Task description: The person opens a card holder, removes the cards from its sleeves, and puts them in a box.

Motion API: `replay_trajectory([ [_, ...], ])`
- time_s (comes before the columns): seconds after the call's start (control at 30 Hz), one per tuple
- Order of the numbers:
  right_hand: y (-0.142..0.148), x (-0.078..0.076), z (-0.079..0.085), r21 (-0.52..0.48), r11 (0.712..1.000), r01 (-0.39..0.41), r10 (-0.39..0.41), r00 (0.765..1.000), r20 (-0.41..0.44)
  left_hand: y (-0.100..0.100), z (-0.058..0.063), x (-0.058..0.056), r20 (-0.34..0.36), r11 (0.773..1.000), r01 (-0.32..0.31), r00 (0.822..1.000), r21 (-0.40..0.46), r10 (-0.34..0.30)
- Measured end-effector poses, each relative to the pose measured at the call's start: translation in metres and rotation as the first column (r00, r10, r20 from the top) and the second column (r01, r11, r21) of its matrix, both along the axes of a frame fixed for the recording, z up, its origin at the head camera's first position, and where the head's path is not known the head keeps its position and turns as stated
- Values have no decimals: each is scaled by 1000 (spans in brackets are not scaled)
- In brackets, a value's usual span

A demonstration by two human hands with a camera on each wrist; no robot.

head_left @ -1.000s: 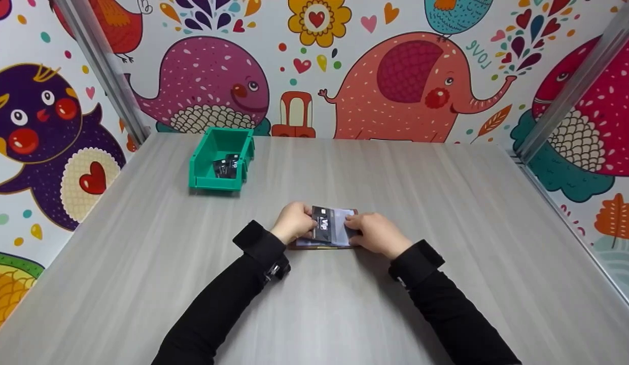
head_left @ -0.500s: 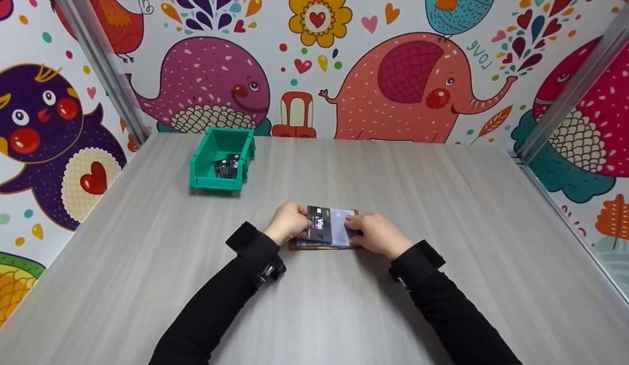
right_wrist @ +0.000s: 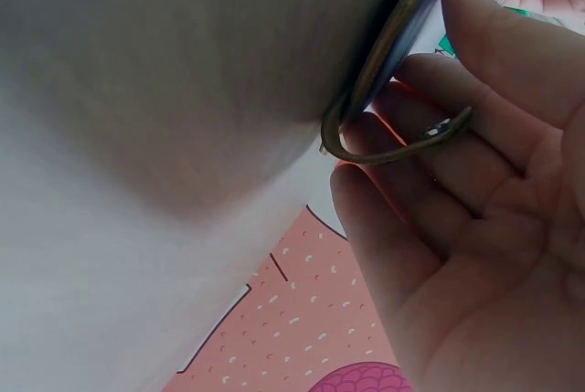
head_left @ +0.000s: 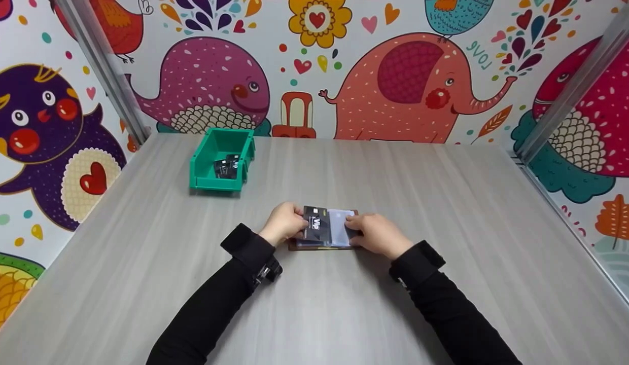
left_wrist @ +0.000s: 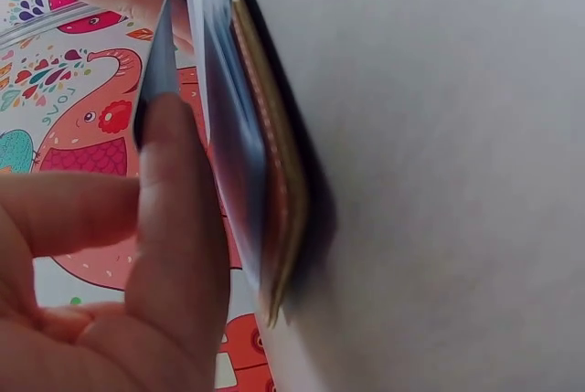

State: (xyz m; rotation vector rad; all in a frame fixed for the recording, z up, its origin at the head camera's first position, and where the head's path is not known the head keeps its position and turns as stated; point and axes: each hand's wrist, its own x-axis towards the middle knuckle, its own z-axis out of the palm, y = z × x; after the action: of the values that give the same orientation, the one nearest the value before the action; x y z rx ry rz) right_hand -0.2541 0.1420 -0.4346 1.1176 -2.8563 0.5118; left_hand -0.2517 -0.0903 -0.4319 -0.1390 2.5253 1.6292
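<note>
A brown card holder lies opened on the table, its clear plastic sleeves facing up. Over its left half is a black card marked "Vip", pinched at the left edge by my left hand. The left wrist view shows that card edge-on, tilted and apart from the sleeves. My right hand grips the holder's right side, thumb on the sleeves. In the right wrist view a curved strap with a metal snap sticks out from the holder toward the palm.
At the back left of the table stands a green bin with several black cards in it. Behind the table rises a cartoon-printed wall, with metal posts at the corners.
My left hand has drawn the black card a little to the left, baring more of the clear sleeves. The right hand and the card holder have stayed in place.
</note>
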Motion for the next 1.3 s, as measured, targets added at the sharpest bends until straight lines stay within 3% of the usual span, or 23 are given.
replay_trajectory([
  [0.3,1,-1,0,2,1000,-27,27,999,-38,-6,-1,0,-14,1000,-9,1000,0,9],
  [0.57,1,0,0,-1,1000,-19,19,999,-26,-19,1,-1,-69,996,-52,996,-76,47],
  [0.83,2,2,0,-6,1000,-19,19,999,-27,-33,6,-3,-22,992,-108,994,68,110],
  [1.3,2,0,-1,1,1000,-17,17,999,-27,-66,13,-8,-1,985,-171,985,26,171],
])
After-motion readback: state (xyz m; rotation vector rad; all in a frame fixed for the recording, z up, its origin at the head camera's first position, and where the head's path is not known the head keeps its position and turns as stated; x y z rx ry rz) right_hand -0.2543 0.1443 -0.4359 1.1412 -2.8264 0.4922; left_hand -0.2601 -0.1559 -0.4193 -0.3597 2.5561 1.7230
